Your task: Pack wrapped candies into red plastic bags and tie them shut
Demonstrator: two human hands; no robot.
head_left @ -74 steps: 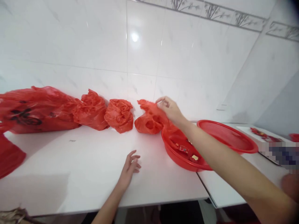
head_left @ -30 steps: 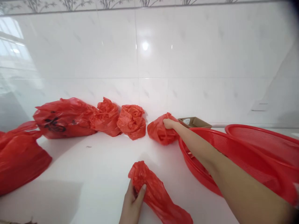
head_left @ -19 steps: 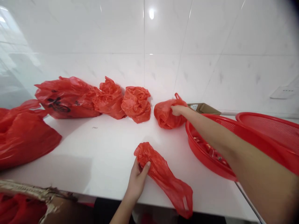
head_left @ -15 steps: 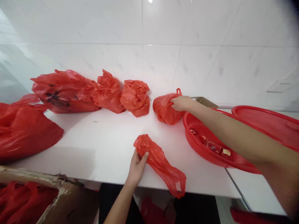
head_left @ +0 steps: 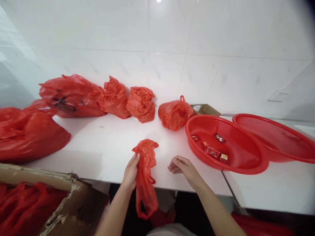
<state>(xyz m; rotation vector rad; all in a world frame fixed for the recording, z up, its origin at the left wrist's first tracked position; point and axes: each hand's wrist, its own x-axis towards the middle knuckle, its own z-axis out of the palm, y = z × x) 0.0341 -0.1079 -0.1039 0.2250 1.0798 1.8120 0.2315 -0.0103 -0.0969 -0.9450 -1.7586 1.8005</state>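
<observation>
My left hand (head_left: 131, 172) grips a crumpled red plastic bag (head_left: 146, 167) near its upper end. The bag hangs over the front edge of the white table, handle loop at the bottom. To its right, my right hand (head_left: 183, 168) hovers apart from it, fingers loosely curled with nothing visible in them. Farther back, a filled red plastic bag (head_left: 175, 114) lies on its side near the wall. A red plastic basket (head_left: 242, 149) at the right holds several small red packets (head_left: 212, 152).
Two bunched red bags (head_left: 141, 104) and a larger printed bag (head_left: 73, 98) line the wall. Another full bag (head_left: 34, 134) sits far left. A torn cardboard box (head_left: 81, 203) of red bags is front left. A second red basket (head_left: 278, 137) and a small carton (head_left: 209, 109) stand right.
My right hand has left the filled bag by the wall and come back toward me, beside the held bag. My left hand has drawn its bag slightly left, and the bag now hangs more upright.
</observation>
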